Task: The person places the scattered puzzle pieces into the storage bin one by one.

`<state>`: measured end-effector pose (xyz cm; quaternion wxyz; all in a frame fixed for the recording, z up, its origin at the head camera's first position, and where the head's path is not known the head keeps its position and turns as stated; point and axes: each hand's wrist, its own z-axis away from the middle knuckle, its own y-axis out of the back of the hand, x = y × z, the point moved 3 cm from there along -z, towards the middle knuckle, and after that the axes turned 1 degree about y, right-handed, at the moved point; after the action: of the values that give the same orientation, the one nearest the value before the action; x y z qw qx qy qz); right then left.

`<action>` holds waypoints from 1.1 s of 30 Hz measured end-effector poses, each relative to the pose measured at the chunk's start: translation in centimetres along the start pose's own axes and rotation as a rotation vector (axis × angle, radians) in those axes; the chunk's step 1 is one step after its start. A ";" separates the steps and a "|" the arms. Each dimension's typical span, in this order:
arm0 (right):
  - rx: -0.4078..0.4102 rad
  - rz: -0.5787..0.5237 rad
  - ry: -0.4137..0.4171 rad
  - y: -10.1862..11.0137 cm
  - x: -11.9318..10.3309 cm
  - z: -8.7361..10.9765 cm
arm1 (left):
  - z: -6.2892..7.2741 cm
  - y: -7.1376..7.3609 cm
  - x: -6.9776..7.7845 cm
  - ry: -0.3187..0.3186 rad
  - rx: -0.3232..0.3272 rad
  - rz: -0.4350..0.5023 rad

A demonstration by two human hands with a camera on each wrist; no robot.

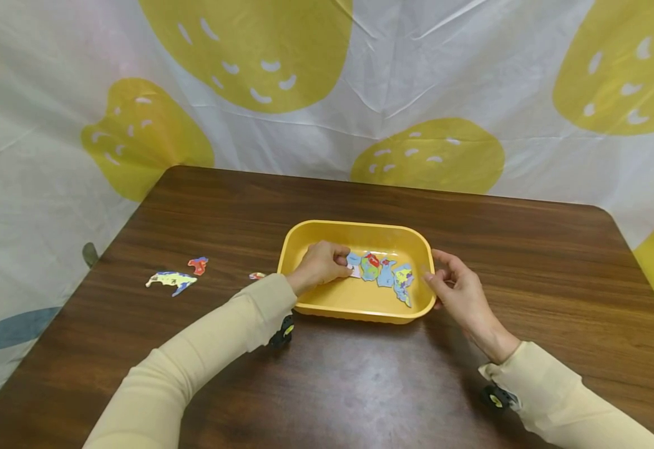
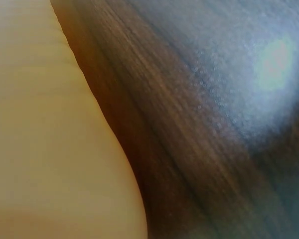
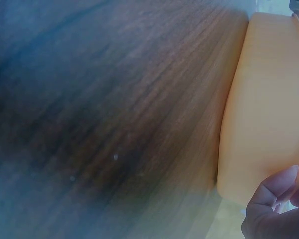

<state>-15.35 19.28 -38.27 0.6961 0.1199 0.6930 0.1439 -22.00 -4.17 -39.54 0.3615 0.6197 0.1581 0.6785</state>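
Cream sleeves (image 1: 161,377) of mine reach over the brown table (image 1: 535,255) to the yellow tray (image 1: 355,314). At the tray's right end, my right hand (image 1: 460,291) grips the rim; inside the tray, my left hand (image 1: 321,264) touches a pale piece (image 1: 354,271) with bent fingers, though I cannot tell whether they pinch it. Across the tray floor lie colourful pieces (image 1: 385,274). Left of the tray lie a yellow piece (image 1: 171,280), a red piece (image 1: 198,266) and a part-hidden red-white scrap (image 1: 257,275).

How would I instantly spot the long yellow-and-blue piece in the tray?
On the brown table, find the yellow tray. Inside, a row of pieces runs towards the right hand. Take the end piece: yellow-patched, its narrow tail reaching nearer the viewer than its neighbours.
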 end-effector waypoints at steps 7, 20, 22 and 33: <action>-0.003 0.003 -0.003 0.0 0.0 0.0 | -0.1 0.0 -0.1 0.004 0.011 -0.007; 0.003 0.002 0.004 0.0 0.1 0.0 | 0.1 0.5 -0.1 0.012 0.009 -0.003; 0.005 0.004 0.010 0.0 0.1 0.0 | 0.2 0.7 0.0 0.009 0.009 0.001; 0.002 0.021 0.013 -0.1 0.1 0.1 | 2.0 2.9 0.4 -0.024 0.047 0.215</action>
<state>-15.24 19.27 -38.40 0.6898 0.1270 0.6966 0.1514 -20.93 -6.37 -37.01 0.2742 0.6494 0.1022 0.7019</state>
